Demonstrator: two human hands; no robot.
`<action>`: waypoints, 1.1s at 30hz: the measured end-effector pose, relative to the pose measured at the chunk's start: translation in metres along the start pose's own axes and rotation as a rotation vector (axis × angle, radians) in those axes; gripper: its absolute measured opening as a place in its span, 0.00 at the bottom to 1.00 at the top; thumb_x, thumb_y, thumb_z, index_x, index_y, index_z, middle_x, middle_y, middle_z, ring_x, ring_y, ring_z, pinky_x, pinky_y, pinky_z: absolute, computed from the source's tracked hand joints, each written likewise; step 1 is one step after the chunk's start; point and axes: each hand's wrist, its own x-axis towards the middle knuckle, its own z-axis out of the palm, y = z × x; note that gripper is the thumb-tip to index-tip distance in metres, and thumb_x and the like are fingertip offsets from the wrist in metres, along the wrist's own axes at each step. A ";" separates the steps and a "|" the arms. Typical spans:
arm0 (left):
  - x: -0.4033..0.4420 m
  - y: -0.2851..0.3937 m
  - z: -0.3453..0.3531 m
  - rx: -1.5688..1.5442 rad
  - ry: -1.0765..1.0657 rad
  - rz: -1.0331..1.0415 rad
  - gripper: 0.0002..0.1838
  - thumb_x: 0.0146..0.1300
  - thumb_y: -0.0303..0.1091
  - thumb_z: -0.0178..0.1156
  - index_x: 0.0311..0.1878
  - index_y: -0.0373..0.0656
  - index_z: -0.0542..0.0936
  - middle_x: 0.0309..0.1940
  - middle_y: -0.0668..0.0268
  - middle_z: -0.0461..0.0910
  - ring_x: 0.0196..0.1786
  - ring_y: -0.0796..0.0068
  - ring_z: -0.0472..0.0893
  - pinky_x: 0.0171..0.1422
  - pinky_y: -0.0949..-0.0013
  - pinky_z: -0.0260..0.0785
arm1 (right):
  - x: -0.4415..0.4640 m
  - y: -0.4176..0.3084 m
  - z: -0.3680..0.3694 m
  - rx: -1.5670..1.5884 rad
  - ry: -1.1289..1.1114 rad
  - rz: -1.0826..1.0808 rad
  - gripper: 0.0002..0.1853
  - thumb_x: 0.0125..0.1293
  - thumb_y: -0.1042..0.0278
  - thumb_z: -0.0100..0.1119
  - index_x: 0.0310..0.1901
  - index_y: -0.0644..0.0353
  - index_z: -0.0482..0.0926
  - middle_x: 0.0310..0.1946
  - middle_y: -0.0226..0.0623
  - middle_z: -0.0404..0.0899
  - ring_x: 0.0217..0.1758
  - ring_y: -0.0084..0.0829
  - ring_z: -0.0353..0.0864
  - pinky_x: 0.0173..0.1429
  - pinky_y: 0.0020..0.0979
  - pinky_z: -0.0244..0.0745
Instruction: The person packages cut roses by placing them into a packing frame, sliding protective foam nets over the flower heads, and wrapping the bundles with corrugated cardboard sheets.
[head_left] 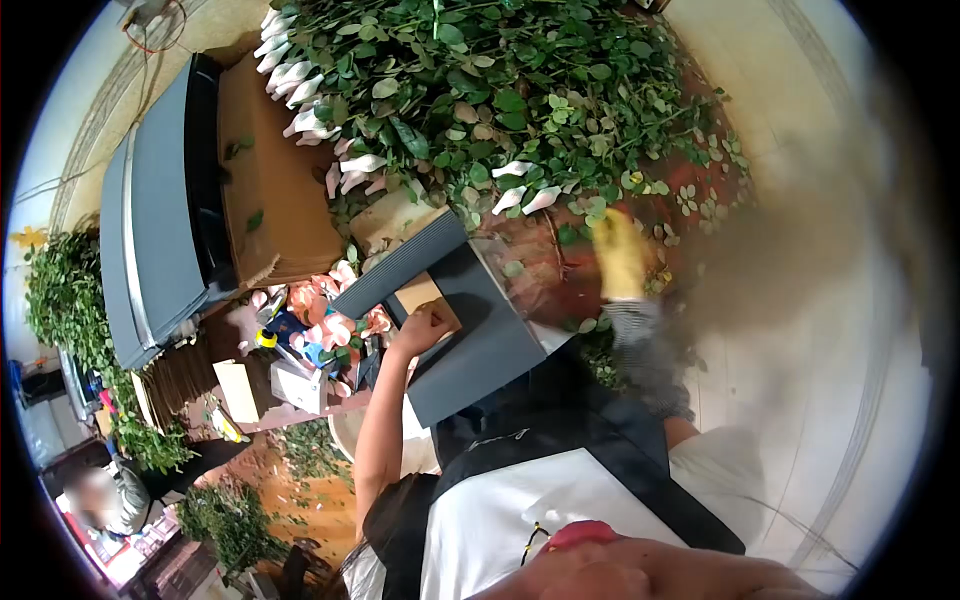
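So the grey sheet (490, 350) is sitting right in front of the wearer, tilted on the clock face, with its ribbed strip (400, 262) along the upper-left edge and its near edge right up against the dark apron (560, 400). Taking the sheet as the centre, the leafy stems (520, 90) crowd 12 to 1 o'clock, with some wrapped white buds (513, 190) poking out toward it. The big cardboard stack (275, 170) blocks off 10 o'clock, and pink petals and small clutter (325, 325) pack 9, so not much elbow room that side. There's a bit of reddish bench (535, 245) showing around 1 o'clock, and the roomy side is 3 o'clock, pale floor (800, 290) past the bench edge. The left forearm comes up from 7 o'clock, wrist bent in over the sheet, and the left hand (425, 327) has its grip curled closed on the tan card (420, 295), which lies on the grey sheet beside the ribbed strip; can't tell if it's pinching the card or just pressing. The right hand (620, 258), in a yellow glove with a striped cuff, is out at 2 o'clock, clear of the sheet, too blurry to tell whether its grip is open.
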 end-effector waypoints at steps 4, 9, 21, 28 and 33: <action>-0.005 0.007 0.003 0.047 0.080 0.034 0.25 0.61 0.49 0.68 0.46 0.32 0.81 0.37 0.51 0.85 0.40 0.58 0.85 0.47 0.62 0.77 | -0.008 -0.020 0.082 -0.171 -0.035 -0.241 0.32 0.62 0.57 0.70 0.65 0.59 0.72 0.60 0.47 0.78 0.58 0.48 0.79 0.60 0.44 0.77; -0.006 0.010 0.001 -0.013 0.065 0.035 0.27 0.60 0.49 0.69 0.45 0.30 0.80 0.34 0.49 0.85 0.38 0.53 0.85 0.45 0.59 0.77 | -0.041 0.085 0.067 -0.327 0.064 -0.352 0.13 0.63 0.68 0.56 0.48 0.55 0.83 0.39 0.42 0.85 0.40 0.48 0.83 0.43 0.46 0.78; -0.009 0.007 0.003 -0.041 0.105 0.048 0.25 0.66 0.49 0.64 0.45 0.30 0.81 0.38 0.48 0.85 0.41 0.49 0.85 0.48 0.57 0.77 | 0.022 0.147 0.009 -0.330 0.006 0.051 0.25 0.69 0.51 0.60 0.61 0.58 0.77 0.51 0.50 0.84 0.52 0.50 0.84 0.57 0.47 0.78; -0.015 0.011 0.005 -0.042 0.130 0.062 0.22 0.69 0.47 0.63 0.44 0.31 0.80 0.39 0.48 0.83 0.41 0.50 0.84 0.48 0.57 0.75 | 0.129 0.014 0.090 -0.240 -0.411 -0.070 0.31 0.66 0.55 0.65 0.67 0.61 0.73 0.62 0.51 0.78 0.64 0.51 0.77 0.68 0.41 0.72; -0.014 0.015 0.001 -0.079 0.144 0.052 0.21 0.69 0.47 0.63 0.44 0.32 0.80 0.38 0.47 0.83 0.42 0.49 0.84 0.49 0.58 0.74 | 0.168 0.007 0.026 -0.401 -0.562 -0.087 0.17 0.64 0.51 0.61 0.46 0.55 0.85 0.47 0.45 0.85 0.50 0.48 0.84 0.56 0.44 0.77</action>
